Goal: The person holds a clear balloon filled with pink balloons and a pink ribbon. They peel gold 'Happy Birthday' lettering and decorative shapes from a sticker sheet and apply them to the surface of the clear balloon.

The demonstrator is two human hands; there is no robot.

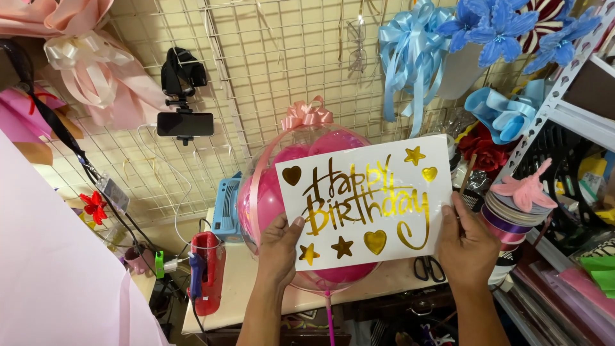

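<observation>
Gripping a white rectangular sticker sheet [365,202] (gold lettering, hearts, stars), left hand [280,247] and right hand [466,243] pinch its edges before a clear balloon [266,192].

Bright even light, sharp, edges bowed

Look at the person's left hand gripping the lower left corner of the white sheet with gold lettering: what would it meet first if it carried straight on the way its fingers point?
Probably the clear round balloon directly behind the white sheet, since the left hand points up and away; depth is unclear.
</observation>
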